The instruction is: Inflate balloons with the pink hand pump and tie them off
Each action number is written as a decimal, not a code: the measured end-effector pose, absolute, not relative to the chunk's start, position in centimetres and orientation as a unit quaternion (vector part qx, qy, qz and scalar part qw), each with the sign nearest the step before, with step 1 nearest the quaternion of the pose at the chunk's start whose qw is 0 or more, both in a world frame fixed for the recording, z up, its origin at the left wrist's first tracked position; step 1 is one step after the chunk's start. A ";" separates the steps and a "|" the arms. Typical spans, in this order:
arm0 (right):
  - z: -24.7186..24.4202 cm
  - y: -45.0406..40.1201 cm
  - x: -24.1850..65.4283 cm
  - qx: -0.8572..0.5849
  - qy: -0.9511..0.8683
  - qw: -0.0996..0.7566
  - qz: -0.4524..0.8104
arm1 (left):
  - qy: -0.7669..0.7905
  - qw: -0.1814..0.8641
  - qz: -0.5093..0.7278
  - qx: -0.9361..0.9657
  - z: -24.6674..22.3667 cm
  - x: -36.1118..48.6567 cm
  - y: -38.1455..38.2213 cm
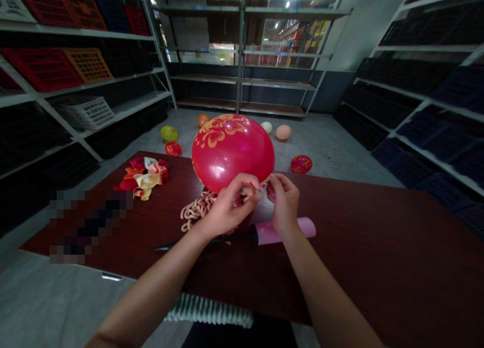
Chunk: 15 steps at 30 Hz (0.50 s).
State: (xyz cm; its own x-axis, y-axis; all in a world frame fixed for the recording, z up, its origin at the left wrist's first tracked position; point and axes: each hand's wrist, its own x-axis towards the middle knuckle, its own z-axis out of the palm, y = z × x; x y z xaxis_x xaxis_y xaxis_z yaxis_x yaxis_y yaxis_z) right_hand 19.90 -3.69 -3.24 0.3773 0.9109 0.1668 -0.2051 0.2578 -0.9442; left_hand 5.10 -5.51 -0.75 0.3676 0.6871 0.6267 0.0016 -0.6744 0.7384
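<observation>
A large inflated red balloon with yellow print is held up over the dark table. My left hand is closed in a pinch just below the balloon, beside its neck. Close by on the right, my right hand pinches a small tan strand, which runs between the two hands. The balloon's neck is mostly hidden by my fingers. Beige cord lies in a heap left of my left hand. Under my right wrist rests a pink hand pump with a black nozzle pointing left.
Deflated balloons are piled at the table's back left. A blurred dark item lies at the left. Several inflated balloons, one yellow, are on the floor beyond. Shelves with crates stand around.
</observation>
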 end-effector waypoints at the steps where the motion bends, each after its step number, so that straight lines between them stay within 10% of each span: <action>1: -3.3 -3.7 20.0 -0.457 -0.416 0.686 0.384 | 0.239 0.294 0.526 0.762 -0.8 5.0 -5.5; 15: -4.0 -4.4 19.7 -0.443 -0.514 0.689 0.252 | 0.240 -0.036 0.506 0.827 1.7 6.3 -3.1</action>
State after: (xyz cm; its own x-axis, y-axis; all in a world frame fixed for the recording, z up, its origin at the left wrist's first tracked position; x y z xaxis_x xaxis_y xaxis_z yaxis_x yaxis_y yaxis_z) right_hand 19.66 -4.40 -4.03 0.3438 0.8037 0.4856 0.1082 0.4798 -0.8707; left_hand 6.32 -3.10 1.69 0.3717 0.3617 0.8550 0.4342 -0.8818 0.1842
